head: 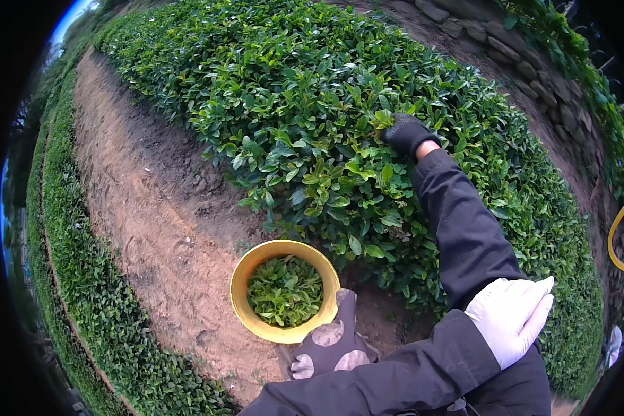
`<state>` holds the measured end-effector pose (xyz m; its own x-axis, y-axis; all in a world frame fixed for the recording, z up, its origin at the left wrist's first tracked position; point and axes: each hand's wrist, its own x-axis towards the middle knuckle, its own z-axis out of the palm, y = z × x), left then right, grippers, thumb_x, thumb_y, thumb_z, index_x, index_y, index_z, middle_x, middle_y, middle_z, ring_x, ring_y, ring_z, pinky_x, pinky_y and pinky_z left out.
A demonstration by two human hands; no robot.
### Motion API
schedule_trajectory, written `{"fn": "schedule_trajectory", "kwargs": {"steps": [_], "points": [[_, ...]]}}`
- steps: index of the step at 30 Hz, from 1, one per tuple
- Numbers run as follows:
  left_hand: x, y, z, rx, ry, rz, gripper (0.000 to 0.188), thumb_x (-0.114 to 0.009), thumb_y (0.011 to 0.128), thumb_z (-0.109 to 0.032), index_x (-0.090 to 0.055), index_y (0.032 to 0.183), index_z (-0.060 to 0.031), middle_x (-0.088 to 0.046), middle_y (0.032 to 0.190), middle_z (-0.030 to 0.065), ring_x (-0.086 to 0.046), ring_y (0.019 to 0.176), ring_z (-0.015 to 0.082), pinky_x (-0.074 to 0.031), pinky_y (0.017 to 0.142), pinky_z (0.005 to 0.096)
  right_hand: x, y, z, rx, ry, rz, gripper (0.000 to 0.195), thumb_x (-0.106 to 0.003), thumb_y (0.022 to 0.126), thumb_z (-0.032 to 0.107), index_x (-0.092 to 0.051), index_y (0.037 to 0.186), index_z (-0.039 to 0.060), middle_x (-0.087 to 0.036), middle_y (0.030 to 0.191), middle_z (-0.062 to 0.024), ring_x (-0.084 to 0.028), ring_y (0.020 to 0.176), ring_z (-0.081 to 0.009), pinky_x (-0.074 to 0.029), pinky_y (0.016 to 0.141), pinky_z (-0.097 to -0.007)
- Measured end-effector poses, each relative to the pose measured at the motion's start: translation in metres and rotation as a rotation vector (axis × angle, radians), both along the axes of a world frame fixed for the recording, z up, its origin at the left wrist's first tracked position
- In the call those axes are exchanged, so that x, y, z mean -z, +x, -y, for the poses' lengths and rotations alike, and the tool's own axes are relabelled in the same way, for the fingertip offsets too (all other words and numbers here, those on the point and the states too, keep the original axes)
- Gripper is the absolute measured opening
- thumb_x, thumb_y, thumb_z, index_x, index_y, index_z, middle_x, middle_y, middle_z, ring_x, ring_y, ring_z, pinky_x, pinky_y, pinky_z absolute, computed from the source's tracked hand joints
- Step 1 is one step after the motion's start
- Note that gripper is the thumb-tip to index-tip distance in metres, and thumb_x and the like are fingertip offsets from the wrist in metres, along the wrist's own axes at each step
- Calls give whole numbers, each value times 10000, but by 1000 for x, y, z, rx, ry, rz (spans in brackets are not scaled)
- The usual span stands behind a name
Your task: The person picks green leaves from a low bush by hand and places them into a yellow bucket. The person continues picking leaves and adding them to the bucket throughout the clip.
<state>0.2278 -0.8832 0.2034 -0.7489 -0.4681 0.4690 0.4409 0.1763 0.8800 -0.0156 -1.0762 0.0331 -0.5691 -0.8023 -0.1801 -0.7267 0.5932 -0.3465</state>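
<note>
My right hand, in a black knit glove, reaches into the top of a tea bush. Its fingers are closed around a small bunch of yellow-green leaves. My left hand wears a white glove and lies across my right sleeve. The left fingers are held close together and point right; the palm side is hidden. Below the bush, a yellow bucket stands on the soil, partly filled with picked green leaves.
A dirt path runs left of the bush, with another clipped hedge row beyond it. Dark cloth with pale spots touches the bucket's lower right. A stone wall stands at upper right. A yellow curved piece shows at the right rim.
</note>
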Motion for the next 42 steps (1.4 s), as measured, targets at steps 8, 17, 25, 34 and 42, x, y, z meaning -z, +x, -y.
{"fn": "schedule_trajectory", "kwargs": {"steps": [8, 17, 25, 34, 42], "points": [[1, 1, -8, 83, 33, 38, 324, -555, 927, -106, -574, 1191, 82, -643, 931, 200, -628, 822, 326, -500, 762, 377, 11, 12, -33, 117, -494, 75, 292, -713, 793, 221, -678, 1035, 62, -702, 951, -143, -675, 845, -318, -537, 759, -393], [6, 2, -10, 23, -63, -27, 308, -566, 877, -67, -573, 1127, 112, -616, 1110, 223, -618, 949, 336, -517, 815, 404, -43, 4, -80, 430, -828, 1338, 126, -683, 887, 146, -636, 957, 52, -461, 641, 67, -436, 553, -52, -329, 475, -218], [6, 4, -12, -85, -163, -56, 335, -585, 840, -68, -568, 1117, 119, -612, 1094, 230, -615, 935, 326, -520, 799, 407, -20, 32, -25, 25, -360, 155, 413, -726, 803, 259, -633, 1159, 71, -689, 1052, -181, -654, 989, -344, -516, 876, -386], [-3, 6, -16, -67, -106, -64, 316, -553, 863, -73, -566, 1116, 115, -605, 1096, 223, -601, 923, 324, -515, 782, 404, 10, 33, -38, -37, -280, 125, 326, -716, 820, 201, -641, 1077, 16, -697, 908, -122, -652, 751, -266, -526, 706, -363], [-5, 17, -18, 97, -60, 26, 311, -500, 925, -134, -561, 1120, 100, -608, 1033, 206, -595, 899, 319, -504, 790, 402, -65, 177, -95, 207, -785, 1171, 216, -705, 863, 184, -635, 990, 24, -585, 715, -2, -500, 559, -86, -419, 531, -245]]}}
